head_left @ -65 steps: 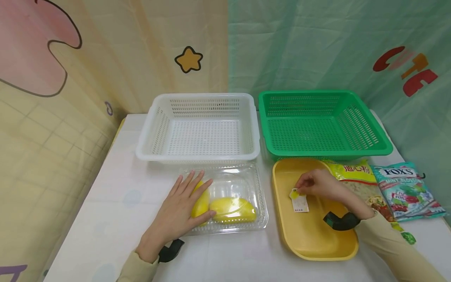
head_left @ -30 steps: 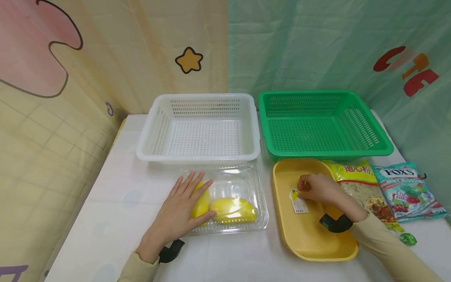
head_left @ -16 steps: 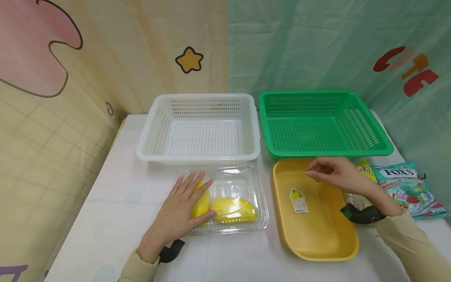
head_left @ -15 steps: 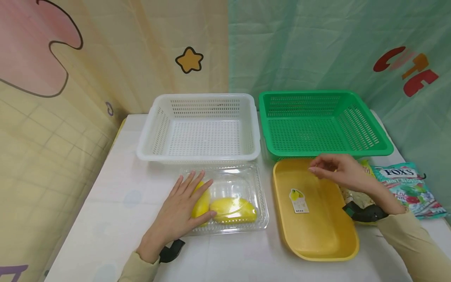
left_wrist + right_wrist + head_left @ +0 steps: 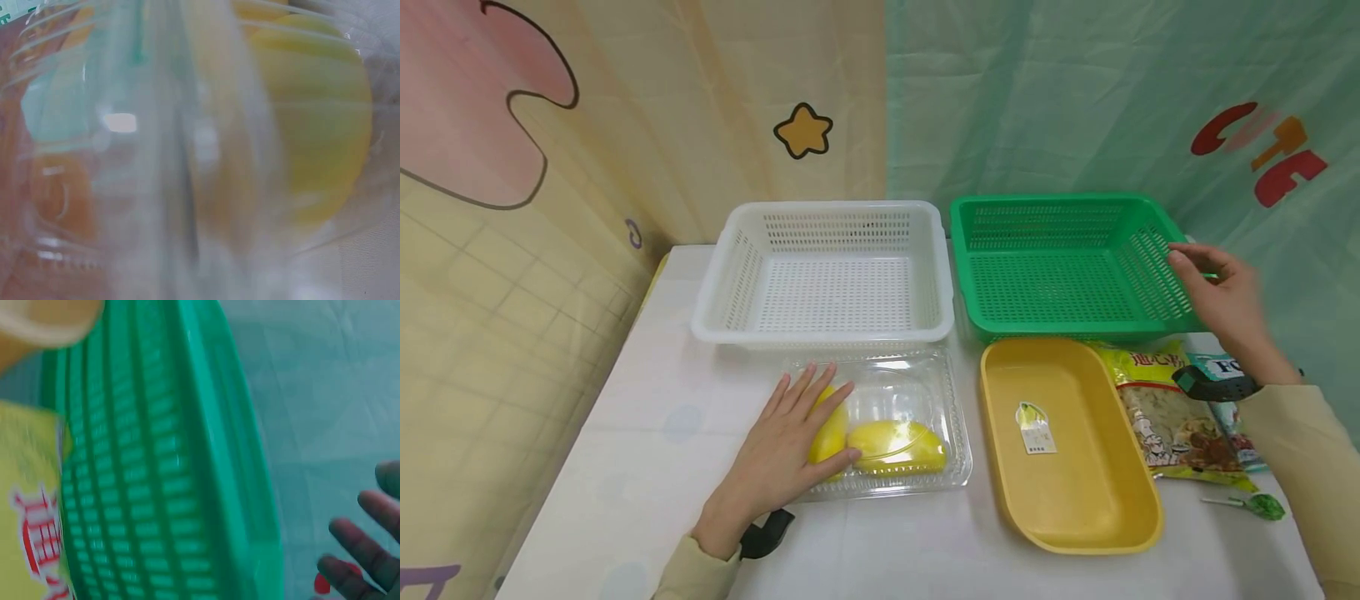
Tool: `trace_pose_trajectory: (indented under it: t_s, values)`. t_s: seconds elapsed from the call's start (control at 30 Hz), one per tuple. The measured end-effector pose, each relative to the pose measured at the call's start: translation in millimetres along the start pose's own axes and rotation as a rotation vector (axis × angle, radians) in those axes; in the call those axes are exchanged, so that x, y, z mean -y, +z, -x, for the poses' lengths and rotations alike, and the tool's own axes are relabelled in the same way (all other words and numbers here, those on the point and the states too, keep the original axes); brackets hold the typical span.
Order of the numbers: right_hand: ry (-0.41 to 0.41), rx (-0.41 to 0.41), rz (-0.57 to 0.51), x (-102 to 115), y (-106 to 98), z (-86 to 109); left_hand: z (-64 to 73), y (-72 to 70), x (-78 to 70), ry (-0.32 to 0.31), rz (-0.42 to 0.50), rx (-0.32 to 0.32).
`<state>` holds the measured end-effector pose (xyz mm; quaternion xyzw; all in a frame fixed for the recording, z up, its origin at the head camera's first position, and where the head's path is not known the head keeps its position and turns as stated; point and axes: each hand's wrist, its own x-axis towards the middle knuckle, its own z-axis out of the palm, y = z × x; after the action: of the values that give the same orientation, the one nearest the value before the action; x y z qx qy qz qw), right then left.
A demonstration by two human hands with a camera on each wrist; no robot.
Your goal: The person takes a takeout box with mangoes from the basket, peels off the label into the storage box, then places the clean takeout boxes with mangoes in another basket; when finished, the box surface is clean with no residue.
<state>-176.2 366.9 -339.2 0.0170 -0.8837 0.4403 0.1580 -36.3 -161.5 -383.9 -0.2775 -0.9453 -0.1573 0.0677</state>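
Note:
My left hand rests with fingers spread on a clear plastic clamshell box. Inside the box lie two yellow, mango-like fruits, one partly under the hand. In the left wrist view a yellow fruit shows blurred through the plastic. My right hand is raised at the right rim of the green basket, and nothing shows in it. Its fingers are spread in the right wrist view. A small label with a yellow fruit picture lies in the yellow tray.
A white basket stands behind the clamshell box. Right of the tray lie a yellow pasta bag and a teal candy bag, half covered by the right arm. A green-wrapped lollipop lies in front of them.
My right hand has let go of the label, which stays in the tray, and has moved up and right to the green basket's rim. The left hand has not moved.

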Motion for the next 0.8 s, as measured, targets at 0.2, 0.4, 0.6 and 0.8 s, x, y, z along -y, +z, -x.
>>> trace_pose_trajectory:
  t_s: [0.2, 0.4, 0.6, 0.8]
  values:
    - [0.114, 0.014, 0.130, -26, -14, -12.9, 0.5, 0.5, 0.3, 0.003, -0.002, -0.003]
    - [0.271, 0.144, 0.111, -30, -22, -10.2, 0.4, -0.2, -0.4, -0.002, -0.001, 0.005]
    - [0.365, 0.230, 0.029, -41, -25, -8.7, 0.0, -0.2, -0.4, 0.001, -0.005, 0.001]
    - [0.362, 0.211, -0.023, -47, -20, -10.1, 0.0, 0.5, -0.2, 0.008, -0.005, -0.009]
